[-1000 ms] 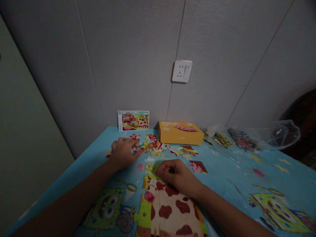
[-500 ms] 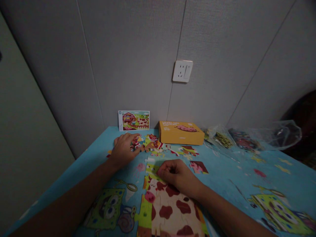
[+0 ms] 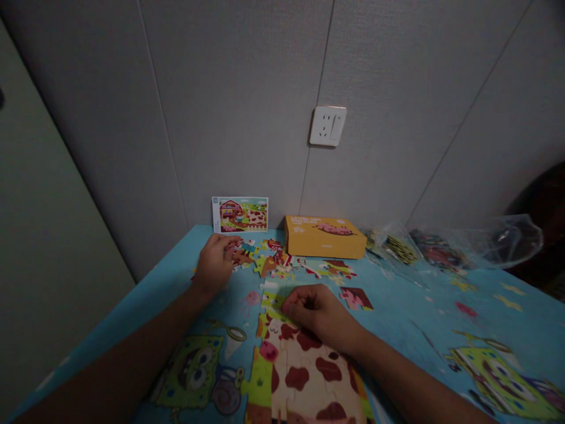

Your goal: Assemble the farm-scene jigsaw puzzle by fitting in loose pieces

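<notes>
My left hand [image 3: 215, 265] reaches over the left end of a pile of loose puzzle pieces [image 3: 242, 254]. Its index finger is stretched out over them, apart from the thumb, and part of the pile is hidden behind it. My right hand [image 3: 318, 313] rests on the upper part of a joined puzzle [image 3: 304, 374] showing a spotted cow. Thumb and index finger are pressed together near the puzzle's green upper edge; anything between them is hidden. A pink pig puzzle piece [image 3: 353, 298] lies apart, right of that hand.
A picture card [image 3: 242, 215] leans against the wall. Beside it stands a yellow puzzle box [image 3: 325, 237]. Clear plastic bags [image 3: 401, 250] with more pieces lie at the back right. A blue cartoon-print cloth [image 3: 410, 330] covers the table.
My left hand has drawn slightly left and its spread fingers have come closer together, uncovering more of the pile. The right hand stays in place.
</notes>
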The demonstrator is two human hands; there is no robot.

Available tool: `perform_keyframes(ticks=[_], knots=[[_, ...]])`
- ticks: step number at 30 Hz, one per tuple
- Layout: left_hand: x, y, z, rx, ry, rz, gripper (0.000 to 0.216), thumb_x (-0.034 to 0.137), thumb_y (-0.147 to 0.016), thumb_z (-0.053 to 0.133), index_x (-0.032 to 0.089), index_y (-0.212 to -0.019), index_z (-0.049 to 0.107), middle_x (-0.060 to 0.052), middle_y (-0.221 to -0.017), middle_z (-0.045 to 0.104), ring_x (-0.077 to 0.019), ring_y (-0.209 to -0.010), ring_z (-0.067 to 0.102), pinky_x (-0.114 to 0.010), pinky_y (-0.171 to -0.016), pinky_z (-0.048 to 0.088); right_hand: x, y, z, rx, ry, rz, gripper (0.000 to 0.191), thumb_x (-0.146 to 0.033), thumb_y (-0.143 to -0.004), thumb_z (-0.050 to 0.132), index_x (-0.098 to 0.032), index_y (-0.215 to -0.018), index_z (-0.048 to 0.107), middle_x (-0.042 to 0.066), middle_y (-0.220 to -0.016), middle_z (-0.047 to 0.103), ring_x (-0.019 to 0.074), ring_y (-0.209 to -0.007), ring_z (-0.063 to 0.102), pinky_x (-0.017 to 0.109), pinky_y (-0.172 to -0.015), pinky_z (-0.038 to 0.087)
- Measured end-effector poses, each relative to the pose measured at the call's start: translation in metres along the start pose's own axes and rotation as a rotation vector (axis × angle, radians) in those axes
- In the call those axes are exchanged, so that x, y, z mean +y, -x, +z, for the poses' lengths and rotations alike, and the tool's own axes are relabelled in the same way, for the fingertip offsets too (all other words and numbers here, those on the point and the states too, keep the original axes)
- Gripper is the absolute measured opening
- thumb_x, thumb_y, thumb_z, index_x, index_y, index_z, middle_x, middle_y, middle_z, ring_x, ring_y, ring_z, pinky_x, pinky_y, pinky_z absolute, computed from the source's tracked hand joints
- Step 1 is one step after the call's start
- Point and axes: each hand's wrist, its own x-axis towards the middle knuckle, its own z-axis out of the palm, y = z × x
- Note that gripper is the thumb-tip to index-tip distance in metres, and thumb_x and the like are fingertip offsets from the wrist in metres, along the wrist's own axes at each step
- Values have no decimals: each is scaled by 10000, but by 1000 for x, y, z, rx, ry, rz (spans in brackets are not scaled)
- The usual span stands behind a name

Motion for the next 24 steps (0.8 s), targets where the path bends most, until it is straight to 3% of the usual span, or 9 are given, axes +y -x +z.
perform_keyframes(ticks=[5, 20, 24], knots=[[-2, -1, -1, 108, 37, -31, 327, 254, -843, 418, 131, -1000, 677, -78, -952, 598, -197, -878, 599, -318, -841, 501, 0, 0, 0, -2, -14, -7, 267, -370, -772, 594, -136, -648, 559, -40, -508, 417, 52, -453, 303, 214, -436, 218], [14, 0, -13, 398, 68, -14, 267, 268, -883, 438, 165, -971, 668, -55, -953, 576, -185, -918, 584, -323, -894, 492, 4, -1, 0, -8, -4, -7, 270, -384, -779, 594, -141, -662, 576, -35, -507, 443, 53, -443, 322, 214, -434, 222], [18, 2, -10, 343, 208, 7, 265, 305, -871, 472, 166, -976, 672, -53, -973, 564, -170, -883, 588, -298, -799, 537, 3, -2, 0, -3, 5, -1, 274, -391, -775, 599, -141, -664, 580, -34, -502, 451, 54, -439, 321, 213, -432, 224]])
